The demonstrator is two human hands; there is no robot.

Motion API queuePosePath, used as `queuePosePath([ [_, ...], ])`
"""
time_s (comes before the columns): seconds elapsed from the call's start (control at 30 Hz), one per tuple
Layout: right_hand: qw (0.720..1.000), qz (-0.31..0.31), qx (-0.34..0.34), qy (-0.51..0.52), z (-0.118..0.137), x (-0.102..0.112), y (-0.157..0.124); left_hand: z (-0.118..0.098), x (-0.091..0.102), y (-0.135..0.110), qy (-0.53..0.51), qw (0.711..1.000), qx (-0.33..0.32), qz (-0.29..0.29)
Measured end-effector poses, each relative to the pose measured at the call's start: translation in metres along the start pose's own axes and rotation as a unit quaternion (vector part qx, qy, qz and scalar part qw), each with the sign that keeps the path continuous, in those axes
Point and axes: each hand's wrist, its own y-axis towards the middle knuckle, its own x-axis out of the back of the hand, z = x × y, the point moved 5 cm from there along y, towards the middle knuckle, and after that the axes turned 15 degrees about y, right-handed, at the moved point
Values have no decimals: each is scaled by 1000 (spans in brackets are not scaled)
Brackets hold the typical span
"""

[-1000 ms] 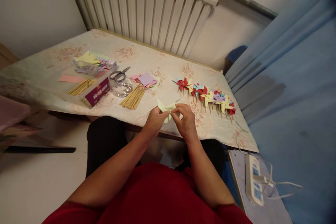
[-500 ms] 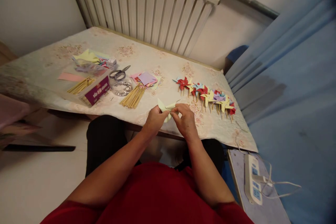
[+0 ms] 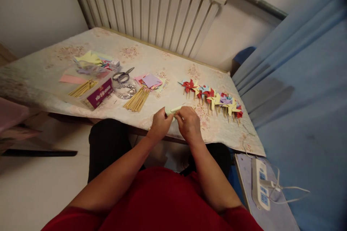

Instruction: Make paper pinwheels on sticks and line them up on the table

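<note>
Pinched between both hands above the table's front edge is a pale green paper pinwheel [image 3: 175, 109], partly hidden by the fingers. My left hand [image 3: 159, 122] is closed on its left side, thumb pressed against the paper. Close beside it, my right hand [image 3: 189, 122] grips the paper near the middle with bent fingers; a thin dark tip sticks out past them. To the left lie a bundle of thin sticks [image 3: 137, 100] and a stack of coloured paper squares [image 3: 151, 81]. Finished pinwheels [image 3: 211, 99] in red, yellow, blue and purple lie in a row on the right.
A clear plastic box [image 3: 99, 95] with a purple label holds more sticks. Scissors [image 3: 123, 75] rest by a round dish [image 3: 126, 90] of small shiny pieces. Cut papers [image 3: 90, 59] lie behind. A power strip [image 3: 261, 184] with a white cable sits on a low surface at right.
One pointed blade of the pale green paper that stood up near my left thumb is now folded down or turned away. Both hands stay in nearly the same place.
</note>
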Motion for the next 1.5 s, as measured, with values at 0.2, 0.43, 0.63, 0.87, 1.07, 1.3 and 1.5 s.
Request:
queuePosePath([
  [0.2, 981, -50, -112, 154, -27, -13, -4, 2, 1, 0, 63, 998, -16, -16],
  [0.43, 997, -34, -30, 58, -15, -14, -4, 8, -1, 3, 75, 997, -22, -6],
  [0.63, 972, -46, -152, 174, -34, -19, -4, 8, -1, 2, 66, 998, -14, -12],
  [0.87, 995, -45, -51, 69, -20, -19, -5, 10, -1, 4, 84, 996, -28, -10],
  [1.07, 968, -55, -163, 181, -36, -25, -5, 10, -1, 4, 88, 996, -25, -9],
  [1.3, 992, -67, -52, 91, -21, -23, -5, 11, 0, 4, 103, 995, -11, -2],
  [1.5, 953, -61, -203, 217, -40, -30, -6, 12, 1, 3, 109, 994, -13, -5],
])
